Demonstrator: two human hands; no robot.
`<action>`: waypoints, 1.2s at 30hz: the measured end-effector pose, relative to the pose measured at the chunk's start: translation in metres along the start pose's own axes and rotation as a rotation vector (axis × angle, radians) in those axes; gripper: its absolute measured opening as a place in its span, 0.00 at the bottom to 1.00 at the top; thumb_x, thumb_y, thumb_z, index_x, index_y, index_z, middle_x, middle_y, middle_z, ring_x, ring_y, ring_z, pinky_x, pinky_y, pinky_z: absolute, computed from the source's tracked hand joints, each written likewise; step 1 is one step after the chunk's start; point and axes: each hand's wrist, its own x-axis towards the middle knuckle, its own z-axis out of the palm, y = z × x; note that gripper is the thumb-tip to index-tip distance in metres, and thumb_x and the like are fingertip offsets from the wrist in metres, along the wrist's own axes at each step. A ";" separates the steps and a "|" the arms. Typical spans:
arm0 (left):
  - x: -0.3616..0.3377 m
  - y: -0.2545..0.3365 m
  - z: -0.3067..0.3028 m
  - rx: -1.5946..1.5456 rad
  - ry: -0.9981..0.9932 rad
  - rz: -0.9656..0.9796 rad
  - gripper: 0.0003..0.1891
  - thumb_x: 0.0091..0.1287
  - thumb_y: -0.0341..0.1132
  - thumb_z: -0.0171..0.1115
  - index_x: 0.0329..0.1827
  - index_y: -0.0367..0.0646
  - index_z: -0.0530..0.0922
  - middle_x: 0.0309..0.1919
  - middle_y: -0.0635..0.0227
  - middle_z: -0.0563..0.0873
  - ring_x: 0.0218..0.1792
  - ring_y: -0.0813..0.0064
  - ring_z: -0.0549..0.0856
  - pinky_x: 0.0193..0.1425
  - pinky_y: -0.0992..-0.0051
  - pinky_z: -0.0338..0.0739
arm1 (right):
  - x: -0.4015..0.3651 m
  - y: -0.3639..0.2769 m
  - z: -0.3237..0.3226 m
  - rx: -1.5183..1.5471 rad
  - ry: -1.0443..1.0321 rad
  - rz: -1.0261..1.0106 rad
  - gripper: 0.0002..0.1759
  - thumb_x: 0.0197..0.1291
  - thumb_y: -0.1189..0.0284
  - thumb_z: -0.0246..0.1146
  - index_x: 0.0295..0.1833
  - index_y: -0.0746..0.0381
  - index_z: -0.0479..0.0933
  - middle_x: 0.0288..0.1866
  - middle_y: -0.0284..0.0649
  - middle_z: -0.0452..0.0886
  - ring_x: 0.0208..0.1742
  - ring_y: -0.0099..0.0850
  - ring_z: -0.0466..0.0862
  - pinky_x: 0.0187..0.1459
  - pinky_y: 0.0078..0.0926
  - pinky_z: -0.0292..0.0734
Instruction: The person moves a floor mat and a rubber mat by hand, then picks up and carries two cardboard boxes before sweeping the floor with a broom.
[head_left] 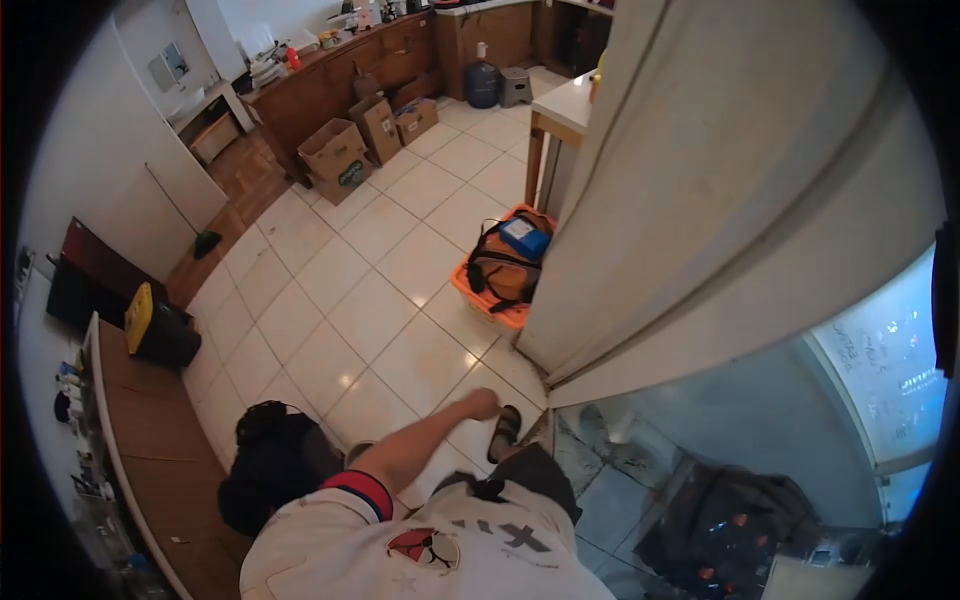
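My left hand [482, 403] reaches forward in front of my body, the fingers curled closed, with no object visible in it. It is just above the tiled floor area near my sandalled foot [507, 428], touching nothing that I can see. My right hand is out of view. Ahead of the left hand, an orange crate [515, 318] stands against the white wall panel [640, 230]. In the crate sit an orange and black bag [500, 272] and a blue packet [525, 238]. A dark backpack [275, 465] is on the floor to my left.
Open cardboard boxes [335, 160] line the wooden counter [350, 65]. A blue water jug [482, 85] and grey stool [515, 87] stand at the back. On the left are a black bin with a yellow lid [145, 315] and a broom [205, 243]. A dark plastic bag [720, 530] lies right.
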 end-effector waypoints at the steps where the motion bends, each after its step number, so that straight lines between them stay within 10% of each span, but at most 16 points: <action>1: -0.014 -0.042 -0.029 0.073 -0.126 -0.122 0.13 0.48 0.41 0.56 0.24 0.38 0.79 0.29 0.50 0.80 0.33 0.53 0.79 0.39 0.60 0.73 | 0.022 -0.046 0.009 0.047 -0.028 -0.048 0.18 0.54 0.63 0.50 0.45 0.66 0.69 0.39 0.54 0.75 0.25 0.37 0.78 0.21 0.32 0.72; 3: -0.062 -0.124 -0.063 -0.109 0.127 -0.214 0.25 0.45 0.32 0.54 0.52 0.44 0.72 0.45 0.54 0.78 0.48 0.57 0.76 0.52 0.67 0.70 | 0.046 -0.143 0.027 0.108 -0.079 -0.150 0.18 0.54 0.63 0.50 0.44 0.66 0.69 0.38 0.54 0.75 0.25 0.37 0.78 0.21 0.32 0.73; 4: -0.080 -0.174 -0.063 0.058 0.233 -0.178 0.28 0.44 0.33 0.54 0.54 0.43 0.70 0.37 0.55 0.82 0.40 0.60 0.81 0.46 0.68 0.75 | 0.052 -0.189 0.038 0.129 -0.102 -0.203 0.18 0.54 0.63 0.51 0.44 0.66 0.69 0.38 0.53 0.75 0.25 0.37 0.78 0.21 0.32 0.73; 5: -0.100 -0.167 -0.107 -0.397 0.003 -0.595 0.24 0.47 0.33 0.53 0.51 0.39 0.72 0.25 0.58 0.83 0.27 0.66 0.83 0.34 0.71 0.79 | 0.055 -0.230 0.049 0.140 -0.128 -0.250 0.18 0.54 0.63 0.51 0.44 0.66 0.69 0.38 0.53 0.75 0.25 0.37 0.78 0.21 0.32 0.73; 11: -0.113 -0.285 -0.142 -0.694 0.137 -0.891 0.16 0.53 0.33 0.49 0.41 0.35 0.76 0.21 0.61 0.83 0.19 0.73 0.82 0.23 0.75 0.77 | 0.045 -0.382 0.129 0.165 -0.223 -0.396 0.17 0.54 0.64 0.51 0.44 0.65 0.69 0.37 0.52 0.75 0.25 0.37 0.78 0.22 0.32 0.73; 23: -0.004 -0.370 -0.271 -0.739 0.055 -0.584 0.17 0.56 0.39 0.53 0.45 0.38 0.75 0.26 0.60 0.83 0.24 0.73 0.82 0.26 0.76 0.78 | -0.067 -0.343 0.271 0.209 -0.105 0.105 0.16 0.54 0.64 0.51 0.43 0.64 0.70 0.35 0.50 0.74 0.25 0.36 0.77 0.23 0.33 0.73; 36: -0.069 -0.487 -0.262 -0.688 0.022 -0.676 0.16 0.52 0.38 0.50 0.40 0.41 0.78 0.22 0.65 0.84 0.16 0.75 0.81 0.25 0.77 0.76 | -0.100 -0.384 0.336 0.281 -0.043 0.145 0.15 0.54 0.65 0.51 0.42 0.63 0.70 0.33 0.47 0.74 0.26 0.36 0.77 0.24 0.34 0.73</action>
